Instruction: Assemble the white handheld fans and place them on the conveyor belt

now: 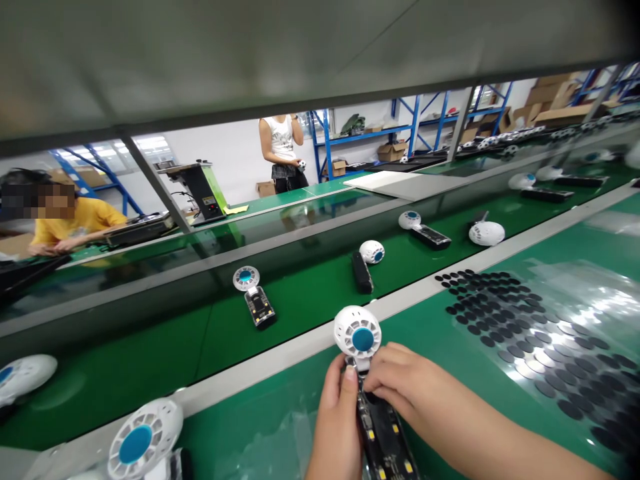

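A small handheld fan (385, 437) is in front of me, its white vented head (357, 333) with a blue centre pointing away from me. Its black handle lies open, showing a circuit board with yellow-white squares. My left hand (337, 420) grips the handle from the left, thumb up near the neck. The fingers of my right hand (400, 373) are curled and pressed together at the top of the board, just below the head. Whatever is between those fingertips is hidden. Another such fan (145, 443) lies at the lower left, partly cut off.
Several more fans, such as one (260, 307) with its board showing, lie on the green conveyor belt (165, 353). A metal rail (280, 343) runs along it. Right of me, black discs (525, 333) lie on clear sheets. Two people are across the line; a grey panel (250, 60) hangs overhead.
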Demonstrator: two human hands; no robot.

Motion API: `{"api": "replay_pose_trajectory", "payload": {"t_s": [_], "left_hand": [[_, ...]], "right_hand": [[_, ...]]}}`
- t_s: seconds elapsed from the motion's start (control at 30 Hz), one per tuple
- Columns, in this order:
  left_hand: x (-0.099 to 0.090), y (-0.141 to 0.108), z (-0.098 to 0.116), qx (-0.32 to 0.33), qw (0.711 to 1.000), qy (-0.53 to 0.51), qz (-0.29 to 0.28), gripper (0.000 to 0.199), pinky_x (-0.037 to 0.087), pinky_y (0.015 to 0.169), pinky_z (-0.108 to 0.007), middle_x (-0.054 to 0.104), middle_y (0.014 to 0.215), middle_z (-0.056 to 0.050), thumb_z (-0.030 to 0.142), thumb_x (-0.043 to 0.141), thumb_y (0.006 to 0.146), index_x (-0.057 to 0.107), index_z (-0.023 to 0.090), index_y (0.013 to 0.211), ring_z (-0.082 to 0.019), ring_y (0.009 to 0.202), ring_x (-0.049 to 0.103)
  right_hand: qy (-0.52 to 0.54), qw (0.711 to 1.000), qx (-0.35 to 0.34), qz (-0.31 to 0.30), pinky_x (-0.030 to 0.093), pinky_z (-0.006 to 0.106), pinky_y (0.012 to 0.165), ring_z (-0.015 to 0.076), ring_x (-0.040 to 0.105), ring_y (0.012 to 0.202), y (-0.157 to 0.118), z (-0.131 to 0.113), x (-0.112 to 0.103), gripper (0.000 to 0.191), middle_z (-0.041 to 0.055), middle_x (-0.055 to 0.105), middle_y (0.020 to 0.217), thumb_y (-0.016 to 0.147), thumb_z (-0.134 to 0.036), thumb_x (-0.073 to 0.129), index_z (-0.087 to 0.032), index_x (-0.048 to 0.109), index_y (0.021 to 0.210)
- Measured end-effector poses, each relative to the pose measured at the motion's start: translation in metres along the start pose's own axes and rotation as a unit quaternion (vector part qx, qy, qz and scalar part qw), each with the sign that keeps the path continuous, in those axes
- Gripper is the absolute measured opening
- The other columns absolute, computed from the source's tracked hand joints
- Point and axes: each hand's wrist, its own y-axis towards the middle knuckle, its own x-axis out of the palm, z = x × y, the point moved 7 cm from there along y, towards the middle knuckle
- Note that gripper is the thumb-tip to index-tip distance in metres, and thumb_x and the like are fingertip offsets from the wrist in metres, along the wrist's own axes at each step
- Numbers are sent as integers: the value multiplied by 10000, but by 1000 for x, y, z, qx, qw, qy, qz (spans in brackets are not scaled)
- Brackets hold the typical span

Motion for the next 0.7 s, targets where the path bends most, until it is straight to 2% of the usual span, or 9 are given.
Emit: {"api": "replay_pose_trajectory", "payload": {"t_s": [0.1, 0.23, 0.37, 0.4, 0.47, 0.57, 0.7], "left_hand": [[1, 2, -4, -7, 1000, -26, 1, 363, 369, 903, -317, 628, 1083, -99, 357, 557, 784, 500, 174, 1093, -223, 1062, 529], [5, 1, -4, -34, 995, -91, 6, 371, 419, 827, -315, 672, 934, -91, 356, 558, 780, 493, 159, 1088, -232, 976, 582], [10, -2, 1, -53, 993, -109, 6, 457, 455, 738, -293, 685, 867, -83, 333, 632, 708, 472, 158, 1098, -230, 877, 624], [10, -3, 2, -59, 993, -103, 10, 496, 463, 712, -294, 687, 857, -83, 312, 645, 688, 449, 159, 1118, -227, 831, 637], [9, -5, 1, -67, 994, -86, 13, 593, 475, 662, -304, 690, 828, -89, 278, 658, 648, 388, 149, 1160, -221, 734, 652], [10, -4, 1, -55, 996, -66, 0, 718, 489, 649, -326, 679, 830, -107, 269, 690, 574, 326, 121, 1175, -223, 705, 645], [6, 1, 0, -15, 999, -23, 18, 819, 493, 658, -339, 620, 967, -144, 276, 722, 504, 289, 130, 1184, -219, 732, 620]], "right_hand": [[5, 1000, -3, 20, 451, 219, 725, 136, 522, 849, -6, 3, 1, 253, -6, 595, 850, 793, -6, 498, -217, 638, 789], [19, 1000, 16, 14, 428, 267, 841, 144, 480, 981, -14, 10, 2, 259, 7, 514, 1012, 823, -71, 459, -261, 633, 851], [158, 985, 37, -55, 379, 295, 945, 143, 455, 1096, -18, 21, 6, 268, -4, 473, 1145, 854, -176, 412, -306, 631, 938], [199, 978, 49, -48, 381, 290, 948, 146, 470, 1095, -17, 27, 4, 258, -4, 494, 1143, 849, -203, 413, -297, 637, 939], [240, 966, 96, 28, 414, 285, 920, 163, 524, 1047, -11, 51, -6, 244, 6, 565, 1084, 834, -257, 413, -259, 637, 930], [199, 944, 187, 187, 440, 314, 887, 189, 549, 1011, 0, 101, -23, 272, 38, 603, 1048, 841, -277, 366, -212, 579, 996], [105, 923, 236, 286, 394, 405, 918, 213, 466, 1104, 31, 145, -35, 286, 76, 488, 1212, 879, -227, 413, -180, 468, 1155]]}}
